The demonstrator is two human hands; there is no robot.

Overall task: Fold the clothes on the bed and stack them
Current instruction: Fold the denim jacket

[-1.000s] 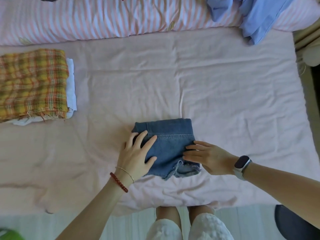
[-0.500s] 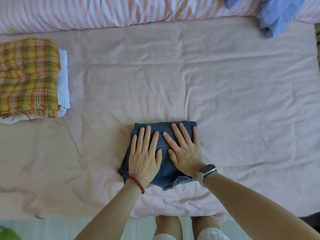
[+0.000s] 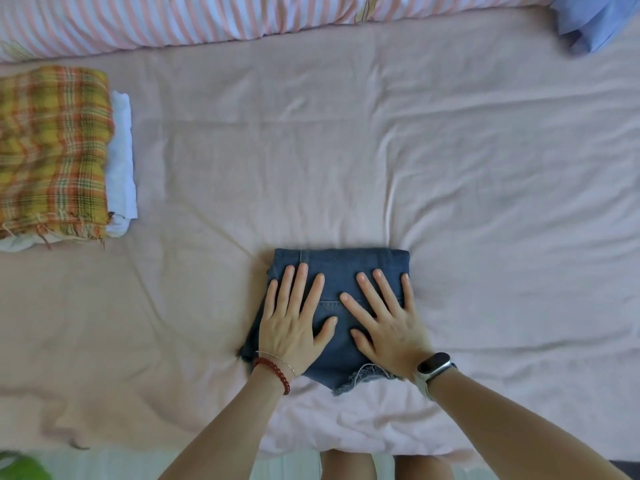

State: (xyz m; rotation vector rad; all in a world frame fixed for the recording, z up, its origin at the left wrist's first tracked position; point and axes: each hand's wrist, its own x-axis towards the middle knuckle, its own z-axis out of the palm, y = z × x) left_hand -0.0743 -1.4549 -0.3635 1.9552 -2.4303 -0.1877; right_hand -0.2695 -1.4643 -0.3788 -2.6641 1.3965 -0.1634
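Folded blue denim shorts (image 3: 341, 268) with a frayed hem lie near the front edge of the pink bed sheet (image 3: 346, 150). My left hand (image 3: 294, 323) lies flat on their left half with straight, spread fingers. My right hand (image 3: 384, 320) presses flat on the right half, a smartwatch on its wrist. At the far left sits a stack: a yellow-orange plaid cloth (image 3: 52, 150) on top of a white folded garment (image 3: 121, 157).
A pink-and-white striped duvet (image 3: 207, 19) runs along the back of the bed. A light blue garment (image 3: 595, 19) lies crumpled at the back right corner. My legs stand at the bed's front edge. Something green (image 3: 17, 467) shows at the bottom left.
One second ago my hands were at the sides of the shorts, the right one at the hem. Both now lie flat on top, and my fingers have spread slightly wider.
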